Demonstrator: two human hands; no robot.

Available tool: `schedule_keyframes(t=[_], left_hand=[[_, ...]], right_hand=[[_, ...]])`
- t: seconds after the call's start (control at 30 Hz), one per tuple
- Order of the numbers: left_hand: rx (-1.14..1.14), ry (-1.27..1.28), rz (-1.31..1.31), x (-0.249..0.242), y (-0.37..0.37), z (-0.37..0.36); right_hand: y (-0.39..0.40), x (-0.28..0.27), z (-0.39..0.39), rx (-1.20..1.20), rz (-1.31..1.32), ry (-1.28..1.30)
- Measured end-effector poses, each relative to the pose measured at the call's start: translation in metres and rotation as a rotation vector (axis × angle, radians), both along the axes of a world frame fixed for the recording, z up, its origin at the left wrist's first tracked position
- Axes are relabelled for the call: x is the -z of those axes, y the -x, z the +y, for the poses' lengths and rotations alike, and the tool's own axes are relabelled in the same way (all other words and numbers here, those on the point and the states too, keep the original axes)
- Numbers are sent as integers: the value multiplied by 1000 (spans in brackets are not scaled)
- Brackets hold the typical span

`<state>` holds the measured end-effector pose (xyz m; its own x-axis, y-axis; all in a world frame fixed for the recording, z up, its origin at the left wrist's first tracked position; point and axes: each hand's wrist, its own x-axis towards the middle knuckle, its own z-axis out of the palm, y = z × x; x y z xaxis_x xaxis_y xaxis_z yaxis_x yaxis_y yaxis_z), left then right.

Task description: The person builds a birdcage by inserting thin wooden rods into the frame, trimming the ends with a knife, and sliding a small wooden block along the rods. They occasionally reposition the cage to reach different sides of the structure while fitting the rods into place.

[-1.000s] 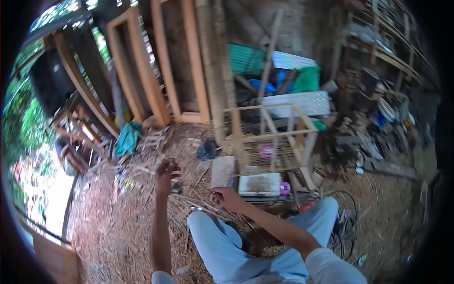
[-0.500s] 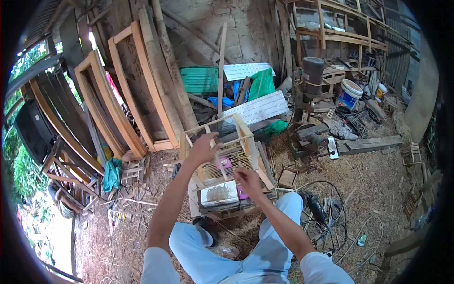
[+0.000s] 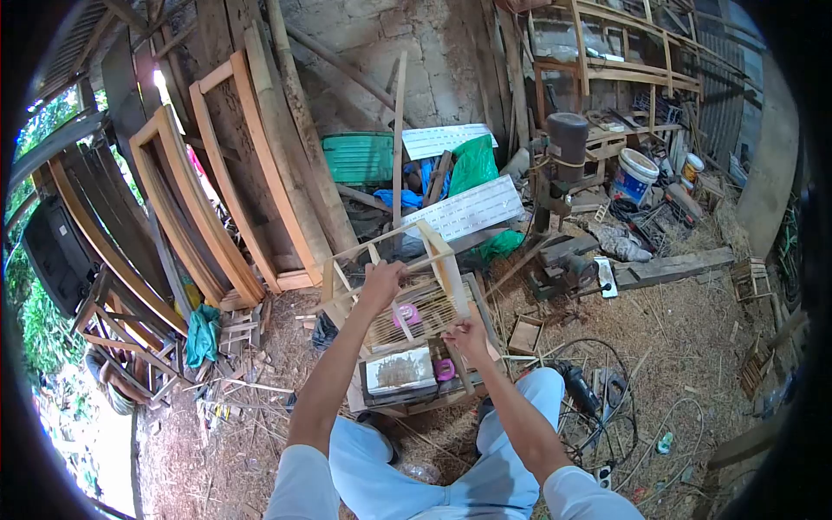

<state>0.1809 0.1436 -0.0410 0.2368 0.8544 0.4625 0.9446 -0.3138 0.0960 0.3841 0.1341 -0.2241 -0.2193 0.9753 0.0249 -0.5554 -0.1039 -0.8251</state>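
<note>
A small wooden frame with thin slats (image 3: 451,282), like a cage, stands on a low bench between my knees. My left hand (image 3: 383,284) is closed on a thin wooden strip of the frame's upper part. At the frame's near right corner, my right hand (image 3: 468,336) has its fingers pinched together; what they hold is too small to make out. A pink round object (image 3: 406,315) shows through the slats. Nearer to me lie a white-topped block (image 3: 399,371) and a second pink item (image 3: 445,370).
Tall wooden frames (image 3: 260,165) lean at the left. A vise (image 3: 572,270) and a paint bucket (image 3: 635,177) are at the right. A power tool (image 3: 580,390) with black cable lies by my right knee. A person (image 3: 117,378) is partly visible far left.
The cage-like frame has shifted slightly and both hands have moved a little, the right one rightward. The second pink item shows more fully. The camera view has shifted slightly.
</note>
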Motion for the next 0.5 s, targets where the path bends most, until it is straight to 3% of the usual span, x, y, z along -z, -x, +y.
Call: schedule_keyframes(t=[0.1,0.2,0.23,0.3,0.37,0.43,0.5], left_hand=[[44,-110,-73,-9,19,3],[23,-131,-128,-27,40,-7],[18,-130,-137,-33,47,-12],[61,-403,-274,-61,53,-38],[41,-427,-392,-91,62,-56],[29,-434,-522,-106,55,-78],[-42,-371,-781,-119,43,-100]], right_hand=[[22,-18,-3,7,-49,-35],[26,-51,-8,146,-601,-221],[26,-60,-9,140,-610,-221],[25,-104,-23,229,-381,-433],[27,-133,-14,274,-215,-549],[12,-181,-10,272,-388,-687],[11,-212,-2,377,-333,-739]])
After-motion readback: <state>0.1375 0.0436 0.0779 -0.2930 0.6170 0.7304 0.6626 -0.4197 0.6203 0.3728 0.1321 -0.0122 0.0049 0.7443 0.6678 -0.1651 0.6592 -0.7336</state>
